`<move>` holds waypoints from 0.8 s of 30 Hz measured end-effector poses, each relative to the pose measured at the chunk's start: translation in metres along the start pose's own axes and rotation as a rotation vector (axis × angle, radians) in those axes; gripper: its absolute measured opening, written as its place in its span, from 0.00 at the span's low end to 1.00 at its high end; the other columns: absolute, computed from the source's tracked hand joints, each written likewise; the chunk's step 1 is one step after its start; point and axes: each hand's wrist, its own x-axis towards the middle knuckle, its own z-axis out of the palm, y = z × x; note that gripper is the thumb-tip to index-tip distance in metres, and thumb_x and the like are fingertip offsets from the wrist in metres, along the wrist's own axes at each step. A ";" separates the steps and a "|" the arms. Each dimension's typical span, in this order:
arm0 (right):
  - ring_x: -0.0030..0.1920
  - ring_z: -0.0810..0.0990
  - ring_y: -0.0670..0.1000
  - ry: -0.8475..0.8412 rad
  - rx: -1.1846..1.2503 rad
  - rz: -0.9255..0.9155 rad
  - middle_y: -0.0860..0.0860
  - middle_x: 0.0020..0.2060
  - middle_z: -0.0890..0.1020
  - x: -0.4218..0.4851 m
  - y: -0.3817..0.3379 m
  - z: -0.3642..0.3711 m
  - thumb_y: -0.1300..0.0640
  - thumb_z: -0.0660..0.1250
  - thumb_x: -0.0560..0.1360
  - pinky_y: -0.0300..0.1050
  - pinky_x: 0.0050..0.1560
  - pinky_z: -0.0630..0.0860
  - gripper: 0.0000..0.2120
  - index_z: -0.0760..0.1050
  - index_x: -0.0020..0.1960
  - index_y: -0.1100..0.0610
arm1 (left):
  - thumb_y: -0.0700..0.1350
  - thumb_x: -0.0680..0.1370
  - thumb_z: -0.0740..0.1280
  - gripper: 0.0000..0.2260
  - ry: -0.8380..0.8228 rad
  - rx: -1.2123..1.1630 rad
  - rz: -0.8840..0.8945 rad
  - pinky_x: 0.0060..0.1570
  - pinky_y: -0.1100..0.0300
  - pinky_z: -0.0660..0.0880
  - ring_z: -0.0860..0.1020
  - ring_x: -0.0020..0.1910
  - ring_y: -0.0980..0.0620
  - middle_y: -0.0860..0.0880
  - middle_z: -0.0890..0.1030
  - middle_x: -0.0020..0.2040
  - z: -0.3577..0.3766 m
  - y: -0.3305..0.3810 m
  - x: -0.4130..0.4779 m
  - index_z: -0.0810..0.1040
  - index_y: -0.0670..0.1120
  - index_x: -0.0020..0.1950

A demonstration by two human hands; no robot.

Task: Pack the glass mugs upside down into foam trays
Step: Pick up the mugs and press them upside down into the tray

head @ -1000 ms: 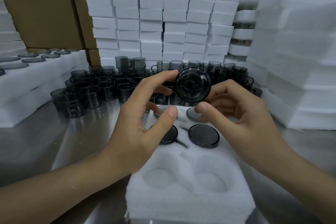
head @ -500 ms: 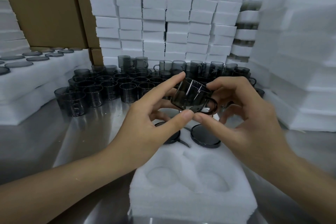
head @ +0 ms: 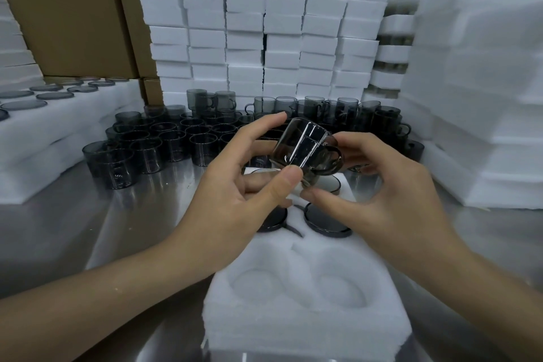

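Hands meet over the far half of the foam tray (head: 308, 332), which sits at the near edge of the steel tabletop (head: 73, 229). Between them hangs one smoky glass mug (head: 296, 147), tilted, clear of the tray, its handle turned toward the right hand (head: 382, 194). The left hand (head: 232, 188) pinches the mug's body, thumb at its lower rim and forefinger curved over the top. The right hand curls round the handle side, thumb tip just under the glass beside the left thumb, and its fingers are partly hidden behind the handle.

Below the mug, seated mugs (head: 326, 220) stand upside down in the tray's far pockets, dark bases up. Two round pockets (head: 255, 285) lie open at the tray's near end.

Loose mugs (head: 164, 141) crowd the tabletop's far edge, well behind the hands. Filled trays (head: 58, 114) lie along the left edge. Foam stacks (head: 249, 23) rise at the back and right, with cardboard boxes (head: 67, 9) at the far left corner.
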 end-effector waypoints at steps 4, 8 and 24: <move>0.58 0.84 0.43 0.032 -0.009 0.002 0.38 0.54 0.86 -0.002 -0.001 0.001 0.46 0.82 0.68 0.44 0.58 0.79 0.23 0.81 0.62 0.43 | 0.51 0.83 0.71 0.25 -0.012 0.032 -0.001 0.55 0.48 0.86 0.88 0.58 0.45 0.51 0.81 0.68 -0.001 -0.001 0.000 0.70 0.57 0.80; 0.62 0.81 0.44 0.088 -0.040 -0.074 0.40 0.57 0.82 0.000 -0.001 -0.002 0.50 0.83 0.70 0.31 0.60 0.71 0.25 0.78 0.63 0.47 | 0.56 0.84 0.64 0.23 -0.025 0.059 -0.020 0.62 0.47 0.83 0.82 0.68 0.47 0.51 0.81 0.71 -0.003 -0.003 0.000 0.72 0.57 0.79; 0.66 0.80 0.48 -0.057 -0.060 -0.330 0.36 0.63 0.78 -0.004 -0.005 -0.002 0.57 0.78 0.72 0.60 0.64 0.76 0.35 0.66 0.73 0.41 | 0.52 0.78 0.75 0.28 -0.161 0.118 -0.018 0.63 0.53 0.81 0.85 0.62 0.45 0.48 0.83 0.65 -0.004 0.001 0.002 0.73 0.62 0.78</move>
